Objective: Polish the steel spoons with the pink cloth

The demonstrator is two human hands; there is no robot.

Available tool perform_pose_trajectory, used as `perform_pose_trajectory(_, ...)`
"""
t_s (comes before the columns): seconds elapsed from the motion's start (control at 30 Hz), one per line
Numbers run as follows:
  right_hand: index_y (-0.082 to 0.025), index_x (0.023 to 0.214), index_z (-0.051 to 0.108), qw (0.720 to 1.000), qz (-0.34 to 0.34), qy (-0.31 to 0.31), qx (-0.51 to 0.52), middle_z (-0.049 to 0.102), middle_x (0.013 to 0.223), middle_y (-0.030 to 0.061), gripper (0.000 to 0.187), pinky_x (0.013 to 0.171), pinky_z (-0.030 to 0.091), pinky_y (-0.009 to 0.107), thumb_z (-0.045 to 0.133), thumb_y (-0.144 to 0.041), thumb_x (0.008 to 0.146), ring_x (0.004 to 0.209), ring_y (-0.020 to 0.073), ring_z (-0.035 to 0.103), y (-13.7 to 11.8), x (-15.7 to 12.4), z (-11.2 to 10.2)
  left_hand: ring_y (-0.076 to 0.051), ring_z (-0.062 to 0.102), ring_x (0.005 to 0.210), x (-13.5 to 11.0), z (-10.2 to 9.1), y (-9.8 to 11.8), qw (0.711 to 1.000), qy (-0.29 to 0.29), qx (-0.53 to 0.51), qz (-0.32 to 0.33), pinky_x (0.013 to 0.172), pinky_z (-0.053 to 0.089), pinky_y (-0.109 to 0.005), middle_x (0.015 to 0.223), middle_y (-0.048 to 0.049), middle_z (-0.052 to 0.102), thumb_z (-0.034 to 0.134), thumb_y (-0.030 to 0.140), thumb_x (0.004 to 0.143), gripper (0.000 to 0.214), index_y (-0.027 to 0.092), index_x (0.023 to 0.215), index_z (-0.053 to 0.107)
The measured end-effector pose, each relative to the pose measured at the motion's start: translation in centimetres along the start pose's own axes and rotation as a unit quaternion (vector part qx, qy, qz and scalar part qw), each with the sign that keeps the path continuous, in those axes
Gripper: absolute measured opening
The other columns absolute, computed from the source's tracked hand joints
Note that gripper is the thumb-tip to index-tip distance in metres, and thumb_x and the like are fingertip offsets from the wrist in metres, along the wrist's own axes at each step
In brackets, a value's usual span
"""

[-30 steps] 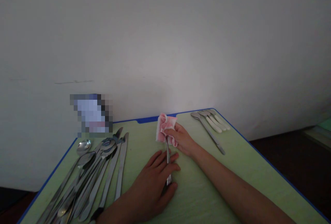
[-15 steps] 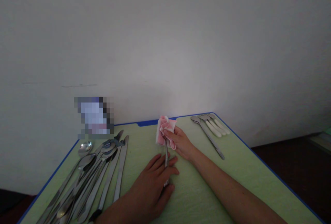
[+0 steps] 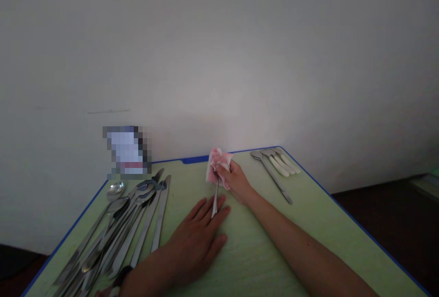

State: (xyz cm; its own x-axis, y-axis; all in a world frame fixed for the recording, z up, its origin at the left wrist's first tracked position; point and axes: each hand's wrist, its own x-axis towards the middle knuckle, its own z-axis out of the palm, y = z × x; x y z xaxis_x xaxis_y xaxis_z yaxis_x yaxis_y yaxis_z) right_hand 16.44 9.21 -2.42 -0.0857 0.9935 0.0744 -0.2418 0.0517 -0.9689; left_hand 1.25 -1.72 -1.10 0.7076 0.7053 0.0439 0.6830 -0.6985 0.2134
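My right hand is closed on a crumpled pink-and-white cloth, thumb on top. Out of the cloth toward me comes the slim metal handle of a piece of cutlery. Its head is hidden in the folds, so I cannot tell whether it is a spoon or a fork. Below it my left hand lies palm down with fingers stretched and apart. The handle's end is over or just beside its fingertips, and the hand does not grip it.
Several metal spoons and knives lie heaped on the left of the green, blue-edged table. At the back right are a long spoon and several white-handled forks. A blurred-out upright device leans by the wall.
The handle has slid out from between my left thumb and fingers, and that hand has opened flatter. My right hand still holds the cloth around the cutlery. The view has shifted slightly.
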Motion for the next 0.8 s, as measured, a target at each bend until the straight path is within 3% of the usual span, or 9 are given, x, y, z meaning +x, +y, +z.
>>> perform_pose_trajectory(0.23,-0.014,0.083,0.061,0.994,-0.047,0.033,-0.089,0.062,0.071,0.0013,0.026,0.057,0.041,0.023,0.058,-0.039,0.073,0.059,0.0105,0.051,0.3,1.3,-0.1,-0.023,0.011,0.141,0.0,0.0,0.0,0.998,-0.034,0.038,-0.024,0.115,0.014,-0.044,0.154,-0.0044,0.015,0.019,0.05,0.097,0.055,0.027,0.147,0.017)
perform_pose_trajectory(0.43,-0.013,0.084,0.063,0.987,-0.059,0.063,-0.135,0.065,0.075,0.0037,0.029,0.057,0.043,0.023,0.055,-0.04,0.075,0.062,0.0126,0.055,0.3,2.0,0.0,-0.034,0.007,0.14,-0.1,-0.2,0.4,0.992,-0.039,0.056,-0.102,0.111,0.016,-0.054,0.154,-0.0117,0.014,0.018,0.063,0.091,0.066,0.026,0.146,0.02)
perform_pose_trajectory(0.57,-0.013,0.088,0.063,0.986,-0.061,0.081,-0.134,0.067,0.08,0.0057,0.03,0.059,0.046,0.024,0.055,-0.039,0.075,0.065,0.0143,0.059,0.4,2.8,0.0,-0.037,0.008,0.139,0.1,-0.8,-0.1,0.99,-0.054,0.059,-0.119,0.108,0.013,-0.061,0.153,-0.0129,0.015,0.016,0.069,0.087,0.073,0.027,0.146,0.019)
perform_pose_trajectory(0.8,-0.013,0.091,0.064,0.98,-0.072,0.078,-0.168,0.07,0.084,0.0073,0.033,0.063,0.048,0.026,0.053,-0.04,0.075,0.069,0.016,0.062,0.4,4.0,-0.3,-0.028,0.007,0.141,0.2,-1.4,-2.2,0.993,-0.066,0.041,-0.084,0.113,0.011,-0.05,0.154,-0.0084,0.014,0.015,0.063,0.091,0.067,0.026,0.147,0.015)
